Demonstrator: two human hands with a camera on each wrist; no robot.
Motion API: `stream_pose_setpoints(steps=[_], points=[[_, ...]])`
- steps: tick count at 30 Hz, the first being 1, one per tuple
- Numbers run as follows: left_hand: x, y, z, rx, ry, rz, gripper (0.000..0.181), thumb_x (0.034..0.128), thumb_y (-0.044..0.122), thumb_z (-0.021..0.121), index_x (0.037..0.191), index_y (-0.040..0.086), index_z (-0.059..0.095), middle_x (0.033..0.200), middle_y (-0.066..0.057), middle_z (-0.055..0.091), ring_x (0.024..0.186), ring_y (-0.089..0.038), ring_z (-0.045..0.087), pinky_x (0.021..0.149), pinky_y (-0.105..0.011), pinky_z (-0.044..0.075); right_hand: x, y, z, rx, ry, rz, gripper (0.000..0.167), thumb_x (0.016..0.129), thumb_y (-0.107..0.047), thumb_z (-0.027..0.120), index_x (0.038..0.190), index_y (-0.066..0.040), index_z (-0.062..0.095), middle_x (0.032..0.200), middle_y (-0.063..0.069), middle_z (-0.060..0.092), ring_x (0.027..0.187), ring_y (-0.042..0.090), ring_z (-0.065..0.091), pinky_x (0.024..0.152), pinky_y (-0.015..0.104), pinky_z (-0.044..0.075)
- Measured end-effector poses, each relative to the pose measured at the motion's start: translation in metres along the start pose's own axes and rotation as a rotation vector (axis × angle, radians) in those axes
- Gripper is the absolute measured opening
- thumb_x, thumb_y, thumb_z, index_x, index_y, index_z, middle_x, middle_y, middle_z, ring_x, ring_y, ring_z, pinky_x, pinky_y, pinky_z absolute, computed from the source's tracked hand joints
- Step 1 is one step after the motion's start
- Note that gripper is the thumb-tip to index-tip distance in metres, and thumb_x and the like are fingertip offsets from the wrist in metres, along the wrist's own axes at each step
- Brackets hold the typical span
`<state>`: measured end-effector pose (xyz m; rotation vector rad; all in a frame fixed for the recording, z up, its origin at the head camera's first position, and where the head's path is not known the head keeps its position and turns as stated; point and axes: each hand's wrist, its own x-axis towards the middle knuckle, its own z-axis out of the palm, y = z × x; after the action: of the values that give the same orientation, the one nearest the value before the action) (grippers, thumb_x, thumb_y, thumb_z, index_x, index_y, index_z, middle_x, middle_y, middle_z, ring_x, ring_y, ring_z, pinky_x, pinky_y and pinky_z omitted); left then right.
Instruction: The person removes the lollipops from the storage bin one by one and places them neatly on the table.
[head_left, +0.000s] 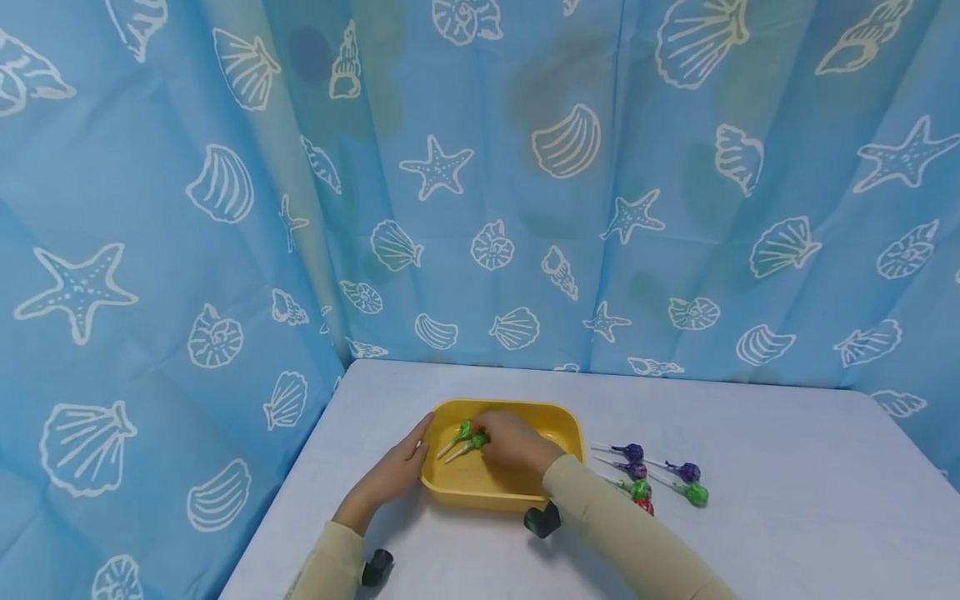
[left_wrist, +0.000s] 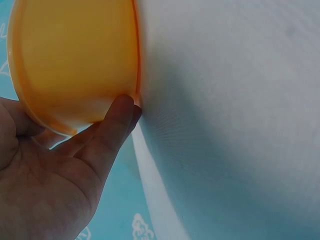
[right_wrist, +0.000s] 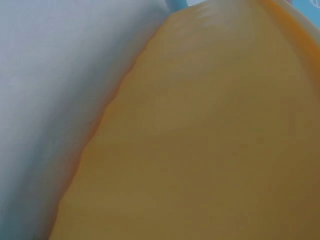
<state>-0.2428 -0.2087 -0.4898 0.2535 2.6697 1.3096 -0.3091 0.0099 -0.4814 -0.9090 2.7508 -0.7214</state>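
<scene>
A yellow plastic tray (head_left: pixel 491 500) sits on the table, two green-wrapped lollipops lying inside near its left end. My left hand (head_left: pixel 396 468) rests against the tray's left side; in the left wrist view its fairly straight fingers (left_wrist: pixel 117 117) touch the outer wall. Reaching in over the right side, my right hand (head_left: pixel 517 440) has its curled fingers at the head of the nearer green lollipop (head_left: pixel 477 442) and appears to pinch it. The other green lollipop (head_left: pixel 462 432) lies just beside it. The right wrist view shows only the tray's wall, not the hand.
Right of the tray, several lollipops lie on the white tabletop (head_left: pixel 780 500): purple ones (head_left: pixel 684 472), green ones (head_left: pixel 696 494) and a red one (head_left: pixel 645 506), partly behind my right sleeve. A blue shell-patterned curtain (head_left: pixel 495 292) borders the table at the back and left.
</scene>
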Motion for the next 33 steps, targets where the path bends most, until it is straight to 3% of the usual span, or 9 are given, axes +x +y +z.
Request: stream_pose_setpoints(steps=[9, 19, 26, 33], points=[[0.003, 0.0, 0.002, 0.008, 0.003, 0.006, 0.055, 0.1098, 0.014, 0.037, 0.163, 0.01, 0.022, 0.165, -0.017, 0.026, 0.15, -0.039, 0.025, 0.12, -0.057, 0.023, -0.006, 0.0, -0.002, 0.014, 0.003, 0.049, 0.014, 0.088, 0.001, 0.071, 0.094, -0.011, 0.068, 0.09, -0.002, 0.063, 0.082, 0.016, 0.054, 0.081, 0.031, 0.052], [0.005, 0.0, 0.003, 0.004, 0.0, 0.008, 0.055, 0.1101, 0.015, 0.036, 0.163, 0.009, 0.021, 0.165, -0.017, 0.025, 0.151, -0.038, 0.024, 0.12, -0.056, 0.022, -0.019, 0.006, -0.009, 0.031, 0.056, 0.058, 0.014, 0.091, -0.009, 0.072, 0.105, -0.011, 0.07, 0.098, -0.002, 0.066, 0.086, 0.017, 0.057, 0.089, 0.038, 0.055], [0.004, 0.001, 0.002, 0.007, 0.012, -0.04, 0.056, 0.11, 0.017, 0.037, 0.163, 0.012, 0.021, 0.165, -0.015, 0.026, 0.15, -0.037, 0.025, 0.12, -0.056, 0.022, -0.032, 0.01, -0.015, 0.078, 0.073, 0.081, 0.016, 0.091, -0.012, 0.074, 0.106, -0.014, 0.069, 0.099, -0.004, 0.065, 0.09, 0.017, 0.058, 0.09, 0.038, 0.055], [0.001, -0.001, 0.002, 0.0, 0.013, -0.007, 0.055, 0.1098, 0.015, 0.037, 0.163, 0.009, 0.022, 0.165, -0.017, 0.026, 0.15, -0.039, 0.024, 0.12, -0.057, 0.022, -0.044, 0.014, -0.021, 0.107, 0.101, 0.124, 0.019, 0.091, -0.011, 0.072, 0.11, -0.015, 0.07, 0.097, -0.006, 0.064, 0.089, 0.016, 0.057, 0.088, 0.035, 0.055]])
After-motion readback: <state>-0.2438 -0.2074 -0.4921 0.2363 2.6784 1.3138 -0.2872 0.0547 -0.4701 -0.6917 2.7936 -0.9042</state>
